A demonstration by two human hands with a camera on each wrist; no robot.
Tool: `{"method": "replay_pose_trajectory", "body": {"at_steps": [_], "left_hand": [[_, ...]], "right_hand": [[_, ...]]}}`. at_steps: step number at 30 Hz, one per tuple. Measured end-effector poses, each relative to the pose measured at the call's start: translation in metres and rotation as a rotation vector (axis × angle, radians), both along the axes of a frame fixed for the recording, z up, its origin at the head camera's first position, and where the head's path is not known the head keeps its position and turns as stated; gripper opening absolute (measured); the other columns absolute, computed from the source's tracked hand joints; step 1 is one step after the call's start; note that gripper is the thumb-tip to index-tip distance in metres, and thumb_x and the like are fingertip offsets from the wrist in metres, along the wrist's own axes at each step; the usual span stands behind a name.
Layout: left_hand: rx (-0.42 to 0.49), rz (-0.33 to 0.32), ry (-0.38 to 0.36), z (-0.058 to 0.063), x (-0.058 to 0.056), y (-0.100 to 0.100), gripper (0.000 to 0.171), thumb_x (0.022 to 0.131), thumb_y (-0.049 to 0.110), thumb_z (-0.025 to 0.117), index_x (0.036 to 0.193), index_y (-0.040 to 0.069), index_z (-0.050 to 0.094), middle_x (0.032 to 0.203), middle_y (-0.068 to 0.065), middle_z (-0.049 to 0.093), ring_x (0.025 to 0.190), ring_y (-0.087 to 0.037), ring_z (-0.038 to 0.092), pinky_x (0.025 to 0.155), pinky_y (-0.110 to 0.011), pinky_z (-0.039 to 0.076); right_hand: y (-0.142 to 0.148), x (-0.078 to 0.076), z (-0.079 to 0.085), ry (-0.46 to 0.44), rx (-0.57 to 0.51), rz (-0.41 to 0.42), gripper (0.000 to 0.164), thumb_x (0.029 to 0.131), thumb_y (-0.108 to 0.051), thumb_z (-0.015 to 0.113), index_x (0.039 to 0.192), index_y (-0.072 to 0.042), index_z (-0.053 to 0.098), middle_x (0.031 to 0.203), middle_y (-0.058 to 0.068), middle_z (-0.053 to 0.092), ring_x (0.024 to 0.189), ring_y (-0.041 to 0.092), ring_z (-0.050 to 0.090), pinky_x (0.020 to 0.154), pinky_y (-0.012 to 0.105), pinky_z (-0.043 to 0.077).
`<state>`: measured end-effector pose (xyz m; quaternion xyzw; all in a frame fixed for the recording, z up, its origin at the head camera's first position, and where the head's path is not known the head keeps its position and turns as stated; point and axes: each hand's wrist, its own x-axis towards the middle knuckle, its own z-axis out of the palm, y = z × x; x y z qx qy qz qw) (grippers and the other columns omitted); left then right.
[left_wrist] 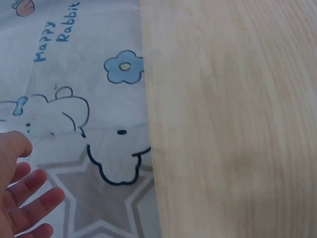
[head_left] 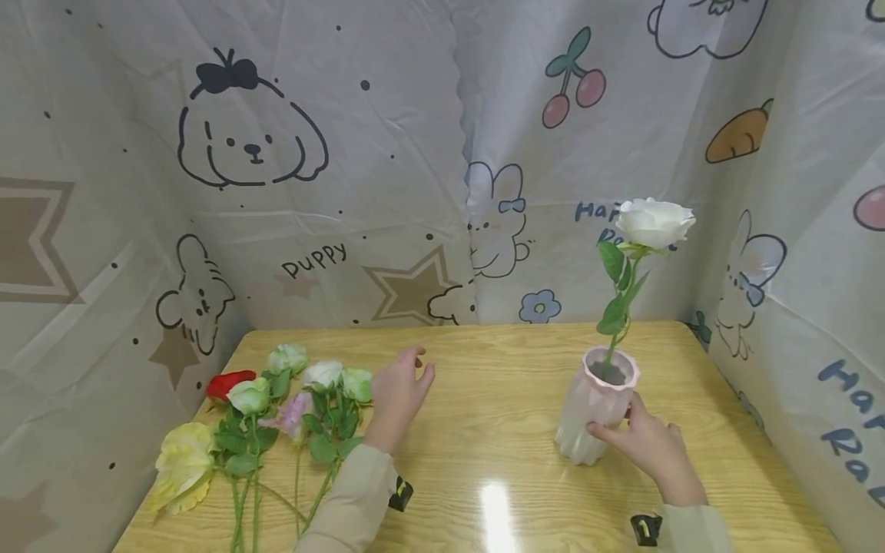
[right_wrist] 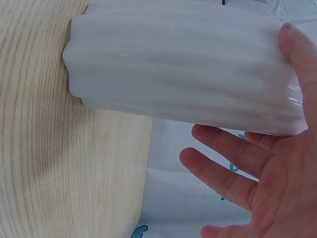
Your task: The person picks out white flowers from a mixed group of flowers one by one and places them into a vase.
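A ribbed pinkish-white vase (head_left: 586, 418) stands on the right half of the table, holding one white rose (head_left: 654, 223) upright on a leafy stem. My right hand (head_left: 650, 445) grips the vase from its right side. In the right wrist view, the thumb of that hand (right_wrist: 282, 178) lies along one side of the vase (right_wrist: 183, 64), while the other fingers spread at the opposite side. My left hand (head_left: 399, 395) hovers with relaxed, parted fingers and holds nothing. It is just right of several artificial flowers, nearest a pale green rose (head_left: 357, 384).
On the left of the wooden table (head_left: 484, 415) lie a red rose (head_left: 230, 384), a large yellow flower (head_left: 183, 465), a pinkish-purple flower (head_left: 296, 413) and several whitish-green roses, stems toward the front. A printed curtain (head_left: 387, 153) surrounds the back and sides.
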<state>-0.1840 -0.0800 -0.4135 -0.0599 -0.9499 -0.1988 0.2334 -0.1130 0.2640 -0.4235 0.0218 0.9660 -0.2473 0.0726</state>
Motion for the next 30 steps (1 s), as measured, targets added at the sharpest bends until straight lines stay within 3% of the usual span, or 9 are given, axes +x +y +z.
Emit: {"method": "replay_pose_trajectory", "body": {"at_steps": [9,14,25,30], "left_hand": [[-0.035,0.082,-0.088,-0.014,0.007,-0.026,0.03,0.083,0.033,0.054,0.103,0.013,0.06,0.086,-0.002,0.067,0.041,-0.004,0.033,0.037,-0.02,0.028],[-0.019,0.096,-0.137,-0.023,0.013,-0.041,0.03,0.083,0.032,0.054,0.104,0.011,0.059,0.087,-0.003,0.067,0.042,-0.004,0.035,0.038,-0.021,0.03],[-0.057,0.147,-0.291,-0.04,0.025,-0.072,0.033,0.082,0.035,0.053,0.106,0.013,0.059,0.089,-0.002,0.066,0.057,-0.009,0.052,0.043,-0.027,0.037],[-0.081,0.161,-0.344,-0.045,0.03,-0.086,0.035,0.083,0.035,0.053,0.109,0.012,0.058,0.085,-0.004,0.065,0.051,-0.01,0.046,0.04,-0.028,0.035]], "right_hand": [[-0.001,0.0,0.002,-0.006,-0.003,0.0,0.097,0.075,-0.067,0.046,0.136,0.002,0.016,0.126,0.03,0.048,0.109,0.046,0.05,0.089,0.076,0.021],[-0.002,0.001,0.004,-0.008,-0.002,-0.003,0.097,0.075,-0.066,0.047,0.136,0.002,0.016,0.126,0.03,0.048,0.109,0.047,0.049,0.089,0.076,0.022],[-0.001,0.001,0.001,-0.003,-0.019,-0.003,0.096,0.076,-0.066,0.047,0.137,0.002,0.016,0.125,0.03,0.049,0.109,0.046,0.049,0.089,0.078,0.019],[-0.001,0.001,0.001,-0.001,-0.021,-0.006,0.096,0.075,-0.066,0.048,0.137,0.002,0.016,0.125,0.03,0.049,0.109,0.046,0.05,0.089,0.078,0.019]]}}
